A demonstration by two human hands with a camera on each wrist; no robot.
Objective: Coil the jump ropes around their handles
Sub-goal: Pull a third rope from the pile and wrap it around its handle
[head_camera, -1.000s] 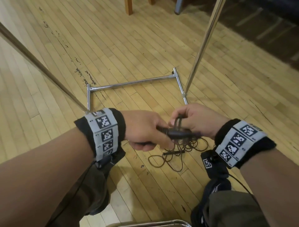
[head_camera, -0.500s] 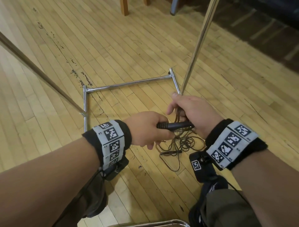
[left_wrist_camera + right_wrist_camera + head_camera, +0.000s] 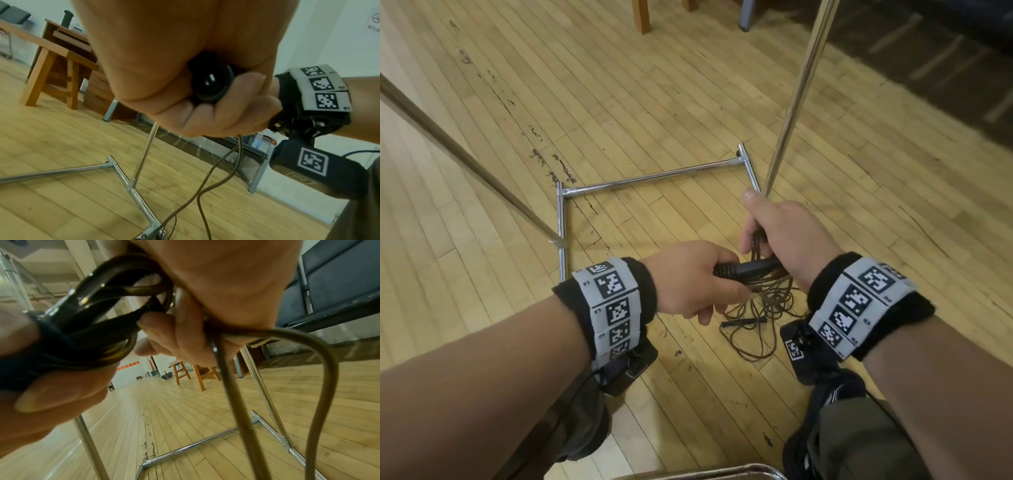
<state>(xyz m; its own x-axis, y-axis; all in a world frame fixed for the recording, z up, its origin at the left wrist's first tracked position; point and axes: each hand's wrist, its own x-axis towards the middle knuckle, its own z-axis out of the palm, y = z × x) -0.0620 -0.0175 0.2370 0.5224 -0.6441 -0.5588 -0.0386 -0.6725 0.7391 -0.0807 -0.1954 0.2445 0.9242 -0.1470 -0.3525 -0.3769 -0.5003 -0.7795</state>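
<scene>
Floor (image 3: 688,102): pale wooden boards are seen in all views, scuffed with dark marks to the left of the metal frame.
Metal frame (image 3: 654,178): chrome tubes are laid on the floor in a three-sided shape, with slanted poles rising from its side tubes.
Wooden stool (image 3: 51,68): it is stood on the floor in the background, beyond the frame.
Left hand (image 3: 691,277): the fingers are curled round the black handles (image 3: 743,269), which are held level above the floor.
Right hand (image 3: 784,236): the fingers are clamped on a bundle of brown rope (image 3: 756,240) just beside the handles' free end; the hands are held close together.
Jump rope, loose part (image 3: 760,322): loops are hung from the hands and piled on the floor below them, near the frame's right tube.
Strap (image 3: 743,322): a short black strip is seen among the loose loops.
</scene>
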